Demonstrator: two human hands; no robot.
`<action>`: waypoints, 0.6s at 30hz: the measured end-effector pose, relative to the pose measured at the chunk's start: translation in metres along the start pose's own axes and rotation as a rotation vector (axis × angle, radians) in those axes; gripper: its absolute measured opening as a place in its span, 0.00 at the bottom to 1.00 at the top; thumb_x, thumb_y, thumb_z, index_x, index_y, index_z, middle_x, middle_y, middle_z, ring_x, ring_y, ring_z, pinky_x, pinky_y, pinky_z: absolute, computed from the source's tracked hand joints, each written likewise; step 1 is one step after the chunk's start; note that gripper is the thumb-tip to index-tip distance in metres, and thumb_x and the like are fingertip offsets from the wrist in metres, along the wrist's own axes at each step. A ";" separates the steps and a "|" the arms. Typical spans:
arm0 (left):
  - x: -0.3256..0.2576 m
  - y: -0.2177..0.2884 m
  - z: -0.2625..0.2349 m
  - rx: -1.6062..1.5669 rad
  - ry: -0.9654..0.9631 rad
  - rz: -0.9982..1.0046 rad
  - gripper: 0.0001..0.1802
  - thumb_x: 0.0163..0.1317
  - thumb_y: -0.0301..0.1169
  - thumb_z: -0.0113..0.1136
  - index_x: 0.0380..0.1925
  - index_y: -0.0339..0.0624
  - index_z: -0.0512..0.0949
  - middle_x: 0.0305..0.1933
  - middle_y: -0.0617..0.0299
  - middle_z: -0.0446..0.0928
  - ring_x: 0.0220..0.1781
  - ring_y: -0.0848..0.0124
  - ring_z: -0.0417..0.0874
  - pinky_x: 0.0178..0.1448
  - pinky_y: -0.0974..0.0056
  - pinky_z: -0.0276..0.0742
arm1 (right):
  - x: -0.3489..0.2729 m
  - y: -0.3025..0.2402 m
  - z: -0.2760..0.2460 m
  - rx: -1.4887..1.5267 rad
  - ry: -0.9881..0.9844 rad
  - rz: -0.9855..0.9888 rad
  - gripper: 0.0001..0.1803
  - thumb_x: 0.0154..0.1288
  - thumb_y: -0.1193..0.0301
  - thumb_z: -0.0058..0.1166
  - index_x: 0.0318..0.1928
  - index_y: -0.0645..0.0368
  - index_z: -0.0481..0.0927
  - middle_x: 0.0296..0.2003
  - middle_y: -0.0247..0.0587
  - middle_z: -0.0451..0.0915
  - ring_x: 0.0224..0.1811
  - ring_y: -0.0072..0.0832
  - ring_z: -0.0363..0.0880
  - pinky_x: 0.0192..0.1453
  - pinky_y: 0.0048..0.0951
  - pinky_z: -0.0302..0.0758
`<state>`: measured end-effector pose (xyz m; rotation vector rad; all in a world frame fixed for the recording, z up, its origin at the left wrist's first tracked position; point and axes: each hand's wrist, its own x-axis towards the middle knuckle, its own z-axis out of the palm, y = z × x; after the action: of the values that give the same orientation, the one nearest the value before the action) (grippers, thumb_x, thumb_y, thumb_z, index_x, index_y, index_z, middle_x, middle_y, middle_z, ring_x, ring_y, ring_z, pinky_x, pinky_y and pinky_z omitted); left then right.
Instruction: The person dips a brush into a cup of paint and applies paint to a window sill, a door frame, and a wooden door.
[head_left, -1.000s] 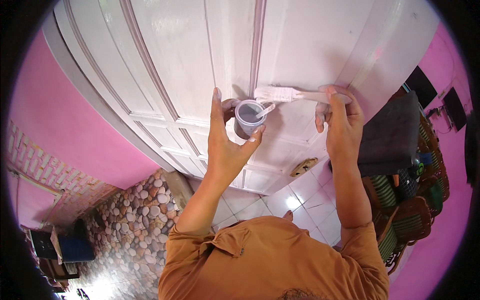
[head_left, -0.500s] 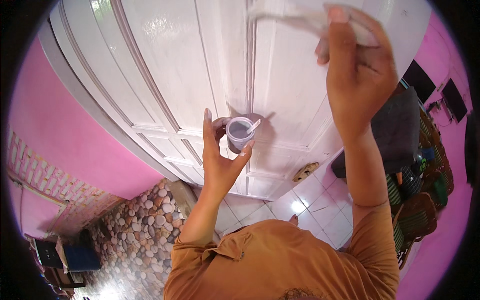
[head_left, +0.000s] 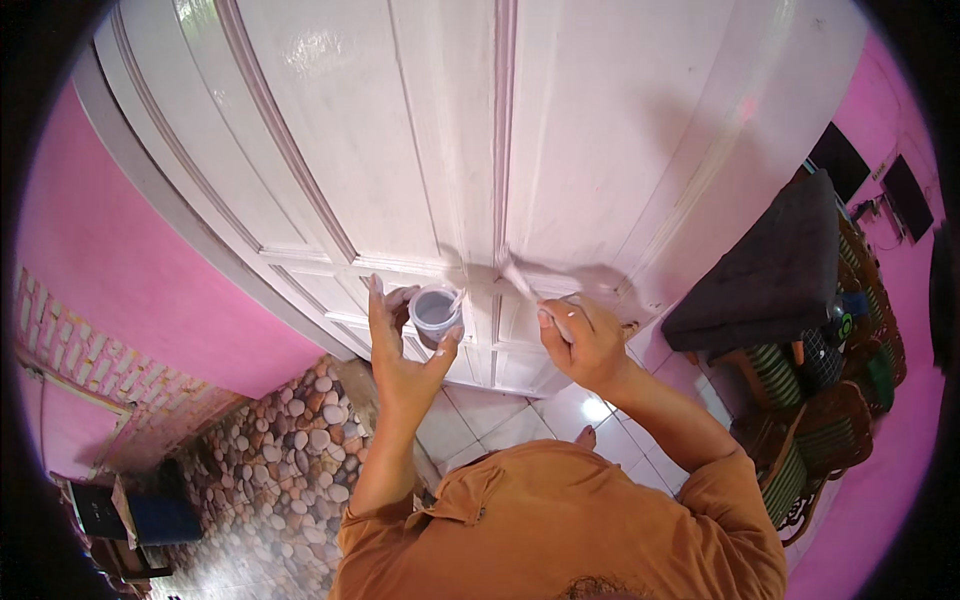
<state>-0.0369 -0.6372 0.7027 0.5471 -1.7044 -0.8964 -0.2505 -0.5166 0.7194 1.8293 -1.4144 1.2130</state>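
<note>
A white panelled door fills the upper middle of the head view. My left hand is closed around a small tub of greyish paint, held upright in front of the door, with a pale stick or handle leaning on its inner rim. My right hand grips a paintbrush by its handle. The bristle end points up and left, at the vertical moulding just above the lower panels. Whether the bristles touch the wood I cannot tell for certain.
Part of the door's handle plate shows behind my right hand. To the right stand a dark padded piece and a carved wooden chair. A pink wall is on the left, above the pebble-patterned floor. White tiles lie below the door.
My right hand has come down with the brush from high on the door to the middle moulding. My left hand has lowered the paint tub and shifted it slightly left.
</note>
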 end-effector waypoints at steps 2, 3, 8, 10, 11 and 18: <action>-0.007 0.000 -0.005 0.034 -0.003 -0.027 0.59 0.53 0.20 0.74 0.79 0.31 0.45 0.60 0.47 0.73 0.60 0.60 0.78 0.68 0.57 0.73 | 0.002 0.000 -0.001 0.066 -0.031 0.045 0.12 0.63 0.77 0.65 0.46 0.64 0.82 0.27 0.42 0.77 0.21 0.34 0.77 0.23 0.32 0.72; -0.011 0.000 -0.007 0.048 -0.005 -0.056 0.59 0.52 0.19 0.74 0.79 0.31 0.45 0.60 0.47 0.73 0.60 0.60 0.78 0.68 0.58 0.73 | 0.013 0.001 -0.004 0.062 -0.015 0.032 0.12 0.63 0.77 0.65 0.46 0.64 0.82 0.27 0.42 0.77 0.21 0.34 0.77 0.23 0.32 0.72; -0.022 -0.004 -0.006 0.043 -0.011 -0.043 0.59 0.53 0.19 0.74 0.79 0.32 0.46 0.59 0.48 0.73 0.59 0.59 0.79 0.67 0.58 0.74 | 0.122 0.003 -0.040 0.083 0.178 0.062 0.07 0.67 0.73 0.65 0.42 0.61 0.82 0.28 0.42 0.80 0.18 0.27 0.76 0.23 0.29 0.72; -0.023 -0.001 -0.004 -0.032 -0.029 -0.108 0.59 0.55 0.21 0.73 0.80 0.34 0.44 0.61 0.49 0.72 0.61 0.60 0.79 0.69 0.57 0.75 | 0.176 0.008 -0.058 0.078 0.304 0.009 0.06 0.68 0.72 0.65 0.38 0.60 0.82 0.25 0.39 0.79 0.17 0.26 0.75 0.24 0.29 0.72; -0.024 0.002 -0.006 -0.013 -0.029 -0.111 0.59 0.54 0.19 0.74 0.80 0.35 0.44 0.61 0.49 0.72 0.62 0.60 0.79 0.68 0.57 0.76 | 0.202 0.006 -0.067 0.071 0.357 -0.021 0.06 0.69 0.71 0.65 0.36 0.60 0.82 0.22 0.38 0.78 0.16 0.25 0.74 0.24 0.29 0.72; -0.030 0.003 -0.011 0.051 -0.012 -0.043 0.58 0.53 0.20 0.75 0.78 0.30 0.46 0.60 0.47 0.75 0.59 0.60 0.80 0.67 0.58 0.75 | 0.349 -0.010 -0.130 -0.029 0.582 -0.177 0.10 0.73 0.69 0.61 0.44 0.65 0.84 0.25 0.42 0.81 0.25 0.23 0.79 0.29 0.28 0.74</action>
<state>-0.0171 -0.6161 0.6885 0.6158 -1.7356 -0.8907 -0.2667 -0.5710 1.0880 1.3817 -0.9178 1.4621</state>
